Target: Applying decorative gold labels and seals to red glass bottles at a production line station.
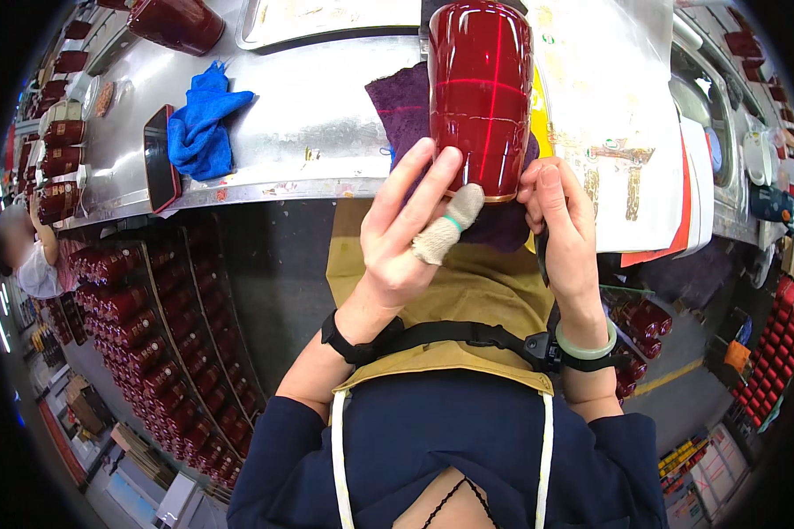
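Observation:
A glossy dark-red jar [481, 97] lies on a purple cloth [397, 106] at the table's near edge, with bright red light lines crossing its surface. My left hand [406, 220] grips its near end, two fingers stretched along the left side and the thumb at the rim. That thumb wears a pale fabric finger cover [441, 234] with a green band. Close by the jar's right near corner is my right hand [563, 207], fingers curled in a pinch. From it a thin dark strip-like tool [543, 256] points down; its other end is hidden in the fingers.
On the metal table [300, 123] are a blue cloth [205, 123], a phone [161, 159], a tray [326, 22] and another red jar [176, 25]. White sheets [626, 115] lie right. Racks of red jars [168, 353] stand below left; a person [40, 256] is far left.

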A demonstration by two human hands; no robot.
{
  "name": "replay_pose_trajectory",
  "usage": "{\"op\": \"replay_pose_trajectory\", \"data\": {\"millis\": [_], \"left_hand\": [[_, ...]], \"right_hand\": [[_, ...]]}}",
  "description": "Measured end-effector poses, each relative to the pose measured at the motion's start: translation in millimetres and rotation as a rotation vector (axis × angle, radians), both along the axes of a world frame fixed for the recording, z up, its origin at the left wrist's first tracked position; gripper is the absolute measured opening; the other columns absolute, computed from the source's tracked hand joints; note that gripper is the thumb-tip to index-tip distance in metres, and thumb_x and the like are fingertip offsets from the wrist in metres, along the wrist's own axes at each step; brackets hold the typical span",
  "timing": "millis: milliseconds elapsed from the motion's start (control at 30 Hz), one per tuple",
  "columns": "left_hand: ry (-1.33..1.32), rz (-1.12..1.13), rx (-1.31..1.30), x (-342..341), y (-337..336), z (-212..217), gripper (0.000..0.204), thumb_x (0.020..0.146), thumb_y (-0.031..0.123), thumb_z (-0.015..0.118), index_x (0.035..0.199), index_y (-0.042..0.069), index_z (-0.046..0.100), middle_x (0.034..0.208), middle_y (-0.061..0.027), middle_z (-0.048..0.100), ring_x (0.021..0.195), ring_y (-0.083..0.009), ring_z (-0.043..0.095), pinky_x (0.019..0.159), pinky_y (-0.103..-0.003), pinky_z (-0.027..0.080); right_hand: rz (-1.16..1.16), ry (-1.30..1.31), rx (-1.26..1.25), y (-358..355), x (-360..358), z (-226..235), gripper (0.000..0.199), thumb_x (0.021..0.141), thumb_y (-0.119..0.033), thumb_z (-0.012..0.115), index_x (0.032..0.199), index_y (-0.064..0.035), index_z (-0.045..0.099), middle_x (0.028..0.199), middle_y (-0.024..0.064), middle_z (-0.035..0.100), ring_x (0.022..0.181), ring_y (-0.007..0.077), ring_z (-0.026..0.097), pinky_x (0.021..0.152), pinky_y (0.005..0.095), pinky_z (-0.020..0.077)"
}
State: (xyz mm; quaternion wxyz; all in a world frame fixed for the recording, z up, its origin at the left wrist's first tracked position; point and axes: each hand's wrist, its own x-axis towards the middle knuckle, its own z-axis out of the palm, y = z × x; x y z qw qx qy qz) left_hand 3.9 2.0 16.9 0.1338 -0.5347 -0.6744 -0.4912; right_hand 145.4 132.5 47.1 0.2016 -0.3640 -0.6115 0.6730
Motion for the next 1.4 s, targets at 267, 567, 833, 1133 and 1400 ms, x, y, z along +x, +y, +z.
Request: {"op": "replay_pose_trajectory", "data": {"millis": [267,567,833,1133,1400], "left_hand": [[-0.051,0.015,0.142,-3,6,-14,0.019,0.078,-0.011,0.081,0.095,-0.008,0.074,0.113,-0.0214,0.076,0.112,-0.0390,0.073,0.085,-0.039,0.066],[0.127,-0.132,0.002,-12,14,8,0.020,0.078,-0.003,0.083,0.098,-0.001,0.077,0.122,-0.0195,0.074,0.117,-0.0403,0.070,0.085,-0.040,0.065],[-0.099,-0.008,0.061,1,1,-7,0.031,0.082,-0.014,0.079,0.112,-0.012,0.072,0.124,-0.0241,0.072,0.118,-0.0385,0.071,0.100,-0.041,0.061],[0.481,0.096,-0.188,7,19,-5,0.030,0.090,0.021,0.071,0.118,0.030,0.079,0.157,-0.0125,0.053,0.151,-0.0430,0.037,0.124,-0.059,0.027],[-0.009,0.058,-0.141,7,3,11,0.091,0.071,0.009,0.093,0.151,0.001,0.051,0.160,-0.0243,0.043,0.146,-0.0435,0.041,0.119,-0.049,0.037]], "right_hand": [[-0.076,0.148,-0.052,4,7,0,0.038,0.114,-0.037,0.047,0.104,-0.0041,0.063,0.085,-0.0015,0.055,0.068,0.0033,0.040,0.060,0.0209,0.0350],[-0.087,0.177,0.021,7,7,7,0.040,0.115,-0.037,0.046,0.105,-0.0035,0.064,0.085,-0.0020,0.054,0.070,0.0039,0.041,0.061,0.0210,0.0355],[-0.108,0.048,0.311,21,24,13,0.046,0.116,-0.039,0.035,0.122,-0.0007,0.062,0.104,0.0019,0.056,0.098,0.0105,0.049,0.093,0.0267,0.0385],[-0.215,0.105,0.169,35,29,11,0.023,0.105,-0.008,0.050,0.122,0.0008,0.062,0.113,0.0033,0.061,0.107,0.0105,0.054,0.099,0.0258,0.0411],[-0.189,-0.592,0.898,163,88,36,0.024,0.098,-0.024,0.074,0.109,-0.0027,0.073,0.083,0.0007,0.064,0.078,0.0142,0.059,0.073,0.0297,0.0489]]}}
